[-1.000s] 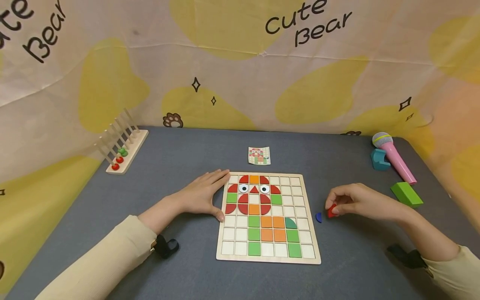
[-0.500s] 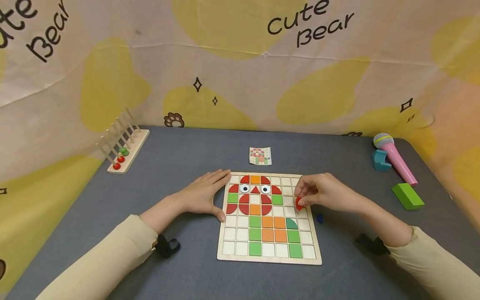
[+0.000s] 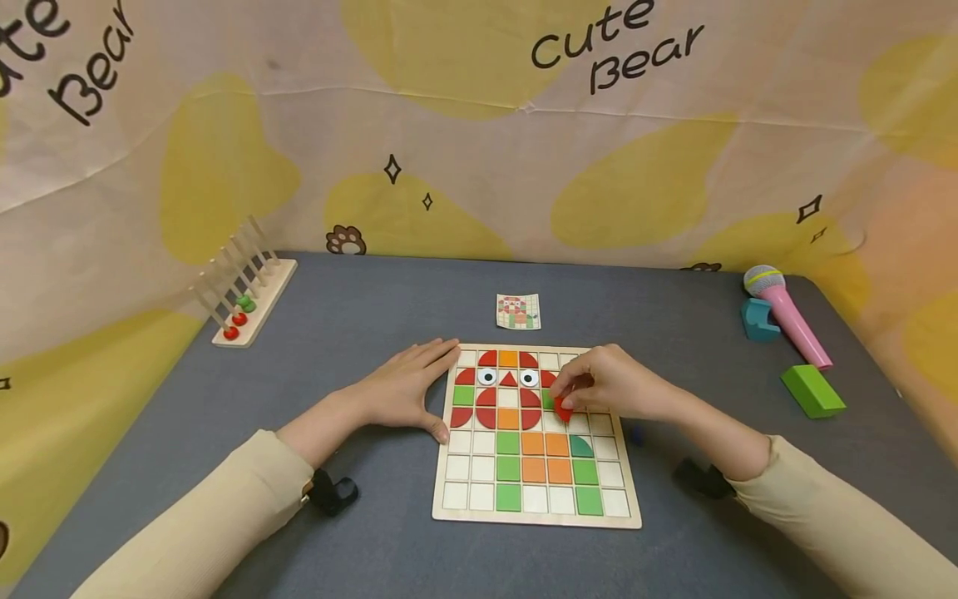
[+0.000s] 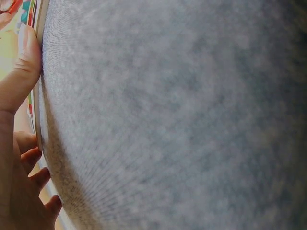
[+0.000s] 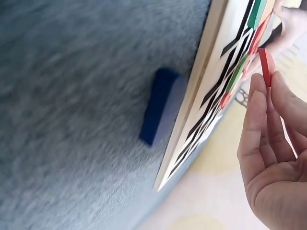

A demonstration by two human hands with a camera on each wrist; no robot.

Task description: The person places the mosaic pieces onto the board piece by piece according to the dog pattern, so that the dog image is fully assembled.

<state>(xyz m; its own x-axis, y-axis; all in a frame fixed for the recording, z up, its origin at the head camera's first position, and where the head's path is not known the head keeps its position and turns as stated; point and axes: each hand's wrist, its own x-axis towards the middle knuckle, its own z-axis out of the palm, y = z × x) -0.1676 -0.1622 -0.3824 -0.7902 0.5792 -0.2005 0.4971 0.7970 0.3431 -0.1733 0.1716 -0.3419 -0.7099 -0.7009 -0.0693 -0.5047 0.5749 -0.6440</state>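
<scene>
A wooden grid board (image 3: 536, 523) lies on the dark table, with red, green, orange and teal tiles forming a figure with two eye tiles. My left hand (image 3: 400, 389) rests along the board's left edge, fingers straight and thumb at the rim; the left wrist view shows the thumb (image 4: 29, 60) against that edge. My right hand (image 3: 609, 384) pinches a red tile (image 3: 563, 409) between thumb and fingers, over the right part of the board. In the right wrist view the red tile (image 5: 266, 67) stands on edge between the fingertips.
Right of the board lies a small blue tile (image 5: 162, 108). A picture card (image 3: 517, 312) lies behind the board. At far left stands a peg rack (image 3: 262, 312) with beads. At right are a pink microphone (image 3: 793, 320), a teal block (image 3: 759, 321) and a green block (image 3: 812, 391).
My right hand has carried the red tile leftward from beside the board to above its right part. My left hand has stayed at the left edge.
</scene>
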